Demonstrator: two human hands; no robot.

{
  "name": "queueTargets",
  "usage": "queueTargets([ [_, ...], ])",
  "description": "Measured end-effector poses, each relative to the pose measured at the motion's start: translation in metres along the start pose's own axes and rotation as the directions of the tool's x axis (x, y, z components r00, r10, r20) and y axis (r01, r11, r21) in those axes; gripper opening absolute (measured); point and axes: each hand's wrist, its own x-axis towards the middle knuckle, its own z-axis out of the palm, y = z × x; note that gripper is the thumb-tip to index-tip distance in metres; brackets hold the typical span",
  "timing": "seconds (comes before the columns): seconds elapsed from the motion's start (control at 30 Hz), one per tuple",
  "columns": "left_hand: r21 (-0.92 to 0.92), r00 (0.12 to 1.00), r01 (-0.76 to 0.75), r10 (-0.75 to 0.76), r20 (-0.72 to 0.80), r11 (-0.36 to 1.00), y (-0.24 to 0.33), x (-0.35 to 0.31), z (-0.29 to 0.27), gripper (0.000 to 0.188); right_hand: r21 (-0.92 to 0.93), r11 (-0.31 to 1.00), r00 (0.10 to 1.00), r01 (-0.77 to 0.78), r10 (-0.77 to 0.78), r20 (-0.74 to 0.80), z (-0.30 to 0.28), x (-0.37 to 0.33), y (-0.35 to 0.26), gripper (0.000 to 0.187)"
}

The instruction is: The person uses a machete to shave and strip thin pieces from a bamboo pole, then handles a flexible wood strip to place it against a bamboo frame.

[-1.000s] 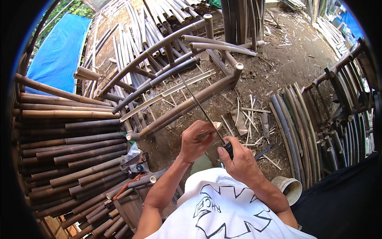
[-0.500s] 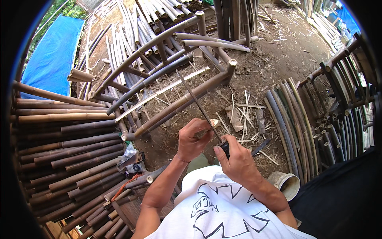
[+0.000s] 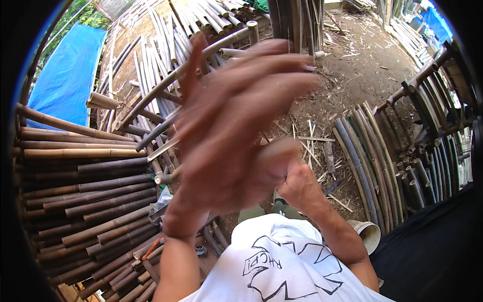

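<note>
The person's left hand (image 3: 231, 131) is raised, blurred, its fingers stretched out and apart, nothing seen in it. Just beyond, the right hand (image 3: 302, 189) is bent and partly covered by it; whether it grips anything cannot be told, nor whether the hands touch. Near right stands a white bucket (image 3: 371, 233); bamboo poles (image 3: 108, 194) are stacked left. Farther off, the bamboo frame (image 3: 153, 94) stands partly hidden behind the left hand.
</note>
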Motion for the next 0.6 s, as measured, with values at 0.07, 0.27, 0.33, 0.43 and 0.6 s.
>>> queueTargets([
  [0.07, 0.076, 0.907, 0.031, -0.06, 0.418, 0.997, -0.035, 0.0, 0.054, 0.032, -0.038, 0.999, 1.0, -0.022, 0.022, 0.017, 0.006, 0.004, -0.009, 0.045],
  [0.27, 0.046, 0.958, -0.046, 0.031, 0.285, 0.998, -0.077, 0.009, 0.081, 0.044, -0.037, 0.998, 0.995, -0.043, 0.039, -0.089, 0.01, 0.011, 0.001, 0.043],
  [0.33, 0.122, 0.919, 0.047, -0.091, 0.383, 0.991, -0.111, -0.002, 0.084, 0.044, 0.079, 0.981, 0.979, -0.18, 0.171, 0.11, 0.002, 0.005, -0.018, 0.042],
  [0.43, 0.118, 0.884, 0.171, -0.205, 0.42, 0.978, -0.112, -0.02, 0.092, 0.043, 0.11, 0.974, 0.974, -0.199, 0.184, 0.13, -0.007, -0.009, -0.032, 0.042],
  [0.6, -0.078, 0.95, 0.171, -0.143, 0.277, 0.982, -0.103, -0.011, 0.059, 0.042, 0.059, 0.992, 0.977, -0.108, 0.095, 0.193, -0.053, -0.019, -0.07, 0.043],
])
